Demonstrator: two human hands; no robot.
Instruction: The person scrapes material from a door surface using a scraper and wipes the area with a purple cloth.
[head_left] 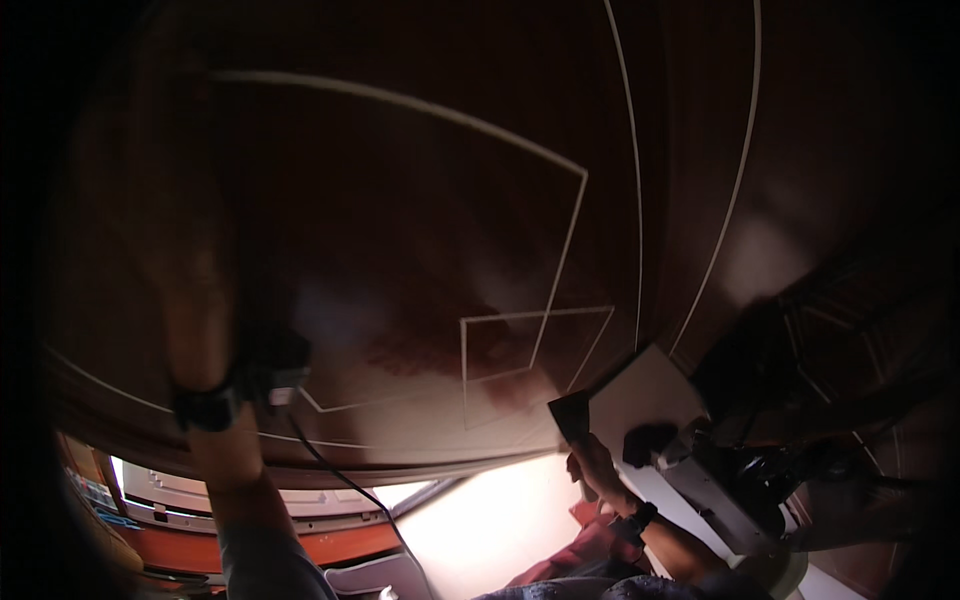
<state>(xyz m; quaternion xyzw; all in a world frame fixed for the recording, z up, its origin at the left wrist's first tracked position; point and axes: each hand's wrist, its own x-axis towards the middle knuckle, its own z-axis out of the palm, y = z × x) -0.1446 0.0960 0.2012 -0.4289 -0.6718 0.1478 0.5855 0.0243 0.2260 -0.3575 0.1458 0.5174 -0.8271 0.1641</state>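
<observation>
My left arm stretches up the left side, with a black band at its wrist. Beyond the band my left hand (pixel 185 245) fades into darkness and blur, close to a dark brown surface (pixel 400 220) with thin pale lines. Its fingers do not show clearly. Beside that wrist is a small black device (pixel 275 370) with a dark cable (pixel 340 475) running down from it. At the lower right my right hand (pixel 597 468), also with a black wristband, is closed, its fingers curled next to a dark-edged pale flat panel (pixel 650 395). What it holds is hidden.
Bulky dark equipment (pixel 740 490) stands right of my right hand. Below lie a bright white area (pixel 490 515), an orange-red strip (pixel 345 543) and a grey rounded object (pixel 380 577). Blue cords (pixel 115 518) show at the lower left. The right edge is very dark.
</observation>
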